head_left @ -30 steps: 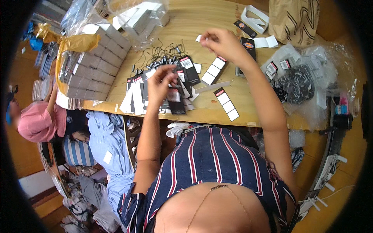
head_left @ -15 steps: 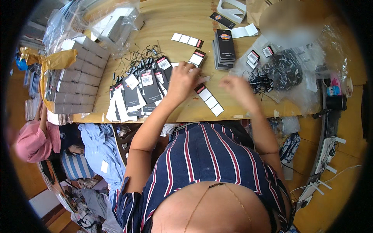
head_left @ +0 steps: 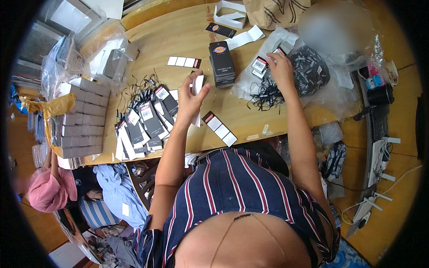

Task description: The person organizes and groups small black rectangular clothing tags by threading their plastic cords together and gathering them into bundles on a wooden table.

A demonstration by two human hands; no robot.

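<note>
The white paper strip [head_left: 199, 84] stands in the left hand [head_left: 190, 102], above the wooden tabletop [head_left: 156, 38], its lower end showing below the palm; the fingers and thumb curl narrowly around it. The right hand [head_left: 282, 73] reaches over the small white barcode labels with black edges [head_left: 258, 65] on a crumpled clear plastic bag [head_left: 243, 85], its fingers bent close together at the labels; I cannot tell whether they pinch one, since the hand hides part of them. Between the hands stands a neat stack of black rectangular cards [head_left: 222, 64]. A long black card with white panels and a red end [head_left: 219, 128] lies near the table's front edge, and a similar black-ended card with white panels [head_left: 184, 61] lies beyond the left hand. Just right of the right hand, a dense bundle of black cords with small tags [head_left: 310, 67] fills the bag, and loose cord ends spill out left of the right forearm. Left of the left hand, black hang tags with cords [head_left: 154, 127] fan out over one another, and past them rises a block of stacked white boxes [head_left: 85, 118] with tan tape. Behind the stack lie a single black card [head_left: 221, 30], a folded white paper strip [head_left: 246, 36] and a white paper loop [head_left: 230, 20], with a brown paper bag [head_left: 279, 11] beside them.
</note>
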